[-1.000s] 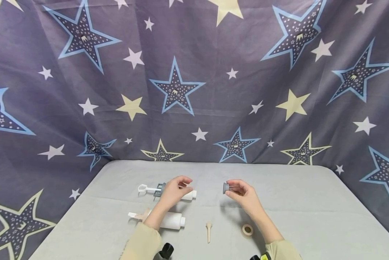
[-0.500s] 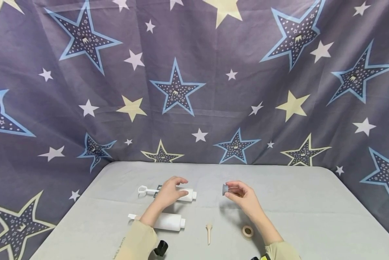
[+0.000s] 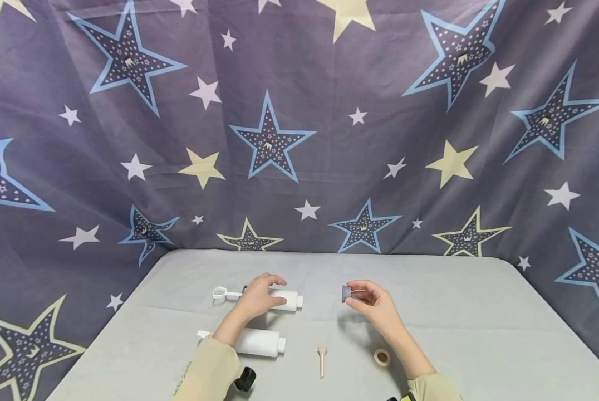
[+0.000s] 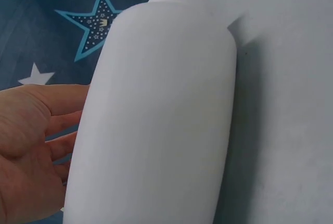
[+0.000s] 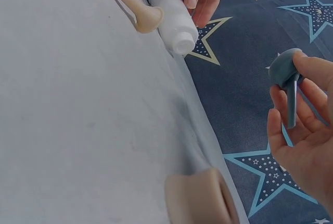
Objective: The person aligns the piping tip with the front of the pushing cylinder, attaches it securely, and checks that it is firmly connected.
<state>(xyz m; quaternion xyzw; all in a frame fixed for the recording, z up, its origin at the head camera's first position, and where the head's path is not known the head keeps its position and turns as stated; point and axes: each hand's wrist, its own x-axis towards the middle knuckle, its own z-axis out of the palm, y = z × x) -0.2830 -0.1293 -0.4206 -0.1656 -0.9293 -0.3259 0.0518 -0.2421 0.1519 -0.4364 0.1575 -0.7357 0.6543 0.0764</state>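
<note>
My right hand (image 3: 377,306) pinches a small blue-grey piece (image 5: 283,67), with a rounded, flared head and a thin stem, between thumb and fingers above the table. My left hand (image 3: 259,298) lies over the far white bottle (image 3: 288,301), its fingers loosely bent and its thumb across the near side. That bottle lies on its side, cap end to the right, with a white looped handle (image 3: 220,292) at its left end; its grey collar is mostly behind the hand. In the left wrist view, a large white bottle (image 4: 156,109) covers part of the left hand's fingers.
A second white bottle (image 3: 259,342) lies nearer, partly under the left forearm. At front centre is a beige piece with a flared end and stem (image 3: 322,359). A beige ring (image 3: 381,357) rests near the right forearm. Behind the grey-covered table (image 3: 455,323) hangs a star-patterned cloth (image 3: 299,145).
My left hand has moved a little to the left over the far bottle, showing more of its white body. My right hand holds the grey piece in nearly the same place.
</note>
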